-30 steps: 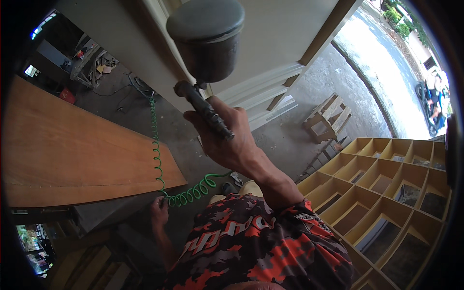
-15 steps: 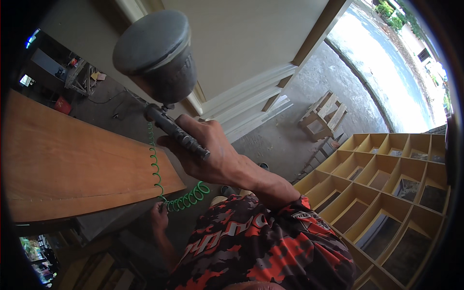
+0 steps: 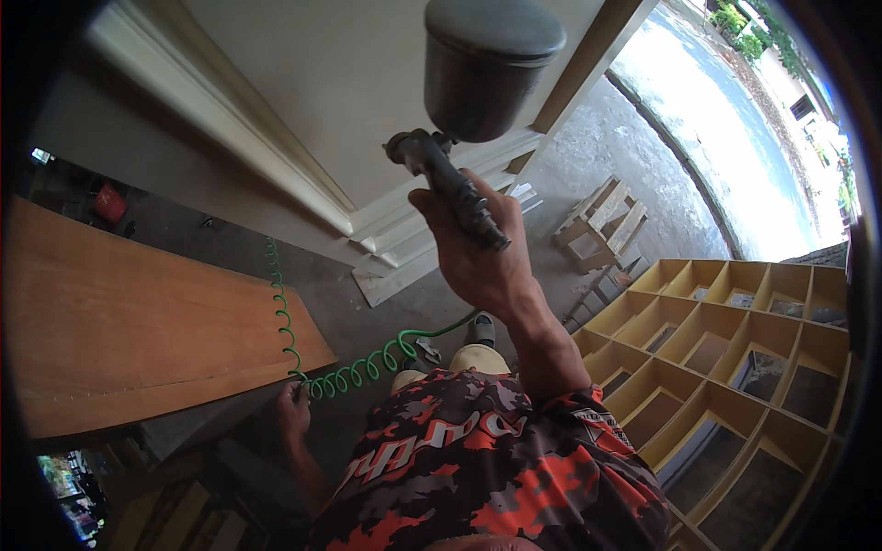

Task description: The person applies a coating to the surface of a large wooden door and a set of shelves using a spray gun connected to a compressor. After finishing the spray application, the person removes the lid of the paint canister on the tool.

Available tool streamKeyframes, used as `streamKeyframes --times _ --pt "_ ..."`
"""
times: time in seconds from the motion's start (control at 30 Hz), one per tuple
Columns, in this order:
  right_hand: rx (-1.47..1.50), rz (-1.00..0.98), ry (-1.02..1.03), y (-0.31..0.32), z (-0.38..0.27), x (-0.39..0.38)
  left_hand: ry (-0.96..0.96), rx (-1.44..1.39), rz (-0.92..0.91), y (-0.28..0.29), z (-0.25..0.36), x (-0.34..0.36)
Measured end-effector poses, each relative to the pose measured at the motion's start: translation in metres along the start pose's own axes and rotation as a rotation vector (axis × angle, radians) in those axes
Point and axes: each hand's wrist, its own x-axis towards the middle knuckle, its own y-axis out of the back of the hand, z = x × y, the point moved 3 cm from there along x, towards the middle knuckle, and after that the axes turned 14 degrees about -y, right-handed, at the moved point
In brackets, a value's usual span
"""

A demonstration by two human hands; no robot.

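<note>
The left hand (image 3: 294,410) is hanging low beside the person's patterned shirt (image 3: 487,468), its fingers curled narrowly around the green coiled hose (image 3: 344,375); the fingertips themselves are lying in shadow and are hard to make out. From this grip the hose is running two ways: one stretch is climbing above the fingers along the end of the brown wooden board (image 3: 138,312), the other is trailing right of the fingers toward the person's foot, where its end is passing out of sight.

The right hand (image 3: 482,253) is raised above the shirt, its fingers wrapped fully around the dark handle of the spray gun (image 3: 450,184). The handle is crossing the palm, its lower end sticking out just past the knuckles, and the nozzle end is pointing up and left of the fingers. The metal cup (image 3: 487,64) is sitting on top of the gun, above the fingertips; its lid is closed, so the contents are hidden.

To the right of the raised forearm, the yellow compartment shelf (image 3: 735,349) is lying on its back; its cells are appearing mostly bare, though the farther ones are possibly showing dust or reflections. Its right edge is cut off by the rim.

Beyond the gun, the pale panel with moulding (image 3: 367,92) is leaning, and a small wooden stool (image 3: 602,220) is standing on the concrete further right.
</note>
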Motion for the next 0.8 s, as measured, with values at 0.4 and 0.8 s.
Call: streamKeyframes --times 0.4,0.8 --pt "0.013 0.167 -0.141 0.106 0.028 0.052 0.005 -0.029 0.008 -0.035 0.050 0.009" --pt "0.045 0.306 -0.098 0.210 0.050 0.100 0.038 -0.095 0.018 -0.072 0.086 0.008"
